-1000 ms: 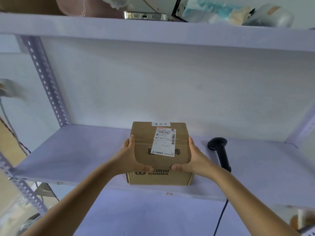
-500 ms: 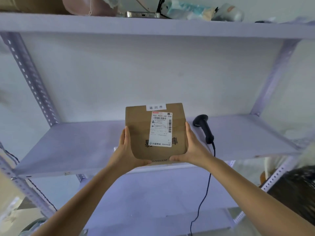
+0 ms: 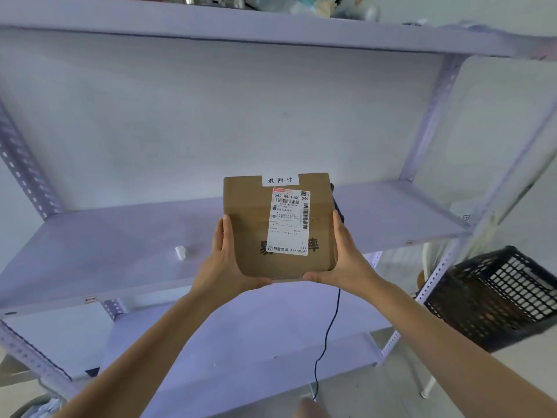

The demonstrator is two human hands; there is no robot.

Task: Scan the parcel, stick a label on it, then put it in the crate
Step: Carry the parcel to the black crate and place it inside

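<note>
A brown cardboard parcel (image 3: 245, 224) is held in the air in front of the middle shelf, its top face tilted toward me. It carries a white shipping label (image 3: 287, 221) and a small white sticker (image 3: 280, 179) at its far edge. My left hand (image 3: 224, 260) grips its left side and near edge. My right hand (image 3: 346, 257) grips the right side and near edge. A black plastic crate (image 3: 494, 294) with lattice walls sits low at the right. The black scanner (image 3: 337, 206) lies on the shelf, mostly hidden behind the parcel.
The pale metal shelf (image 3: 120, 251) has slotted uprights on both sides. A small white piece (image 3: 180, 252) lies on its surface. The scanner's black cable (image 3: 327, 336) hangs down over the lower shelf. Assorted items sit on the top shelf (image 3: 271, 22).
Both hands have lifted the parcel off the shelf and tipped its labelled face toward me. The view has swung right, bringing the black crate into sight.
</note>
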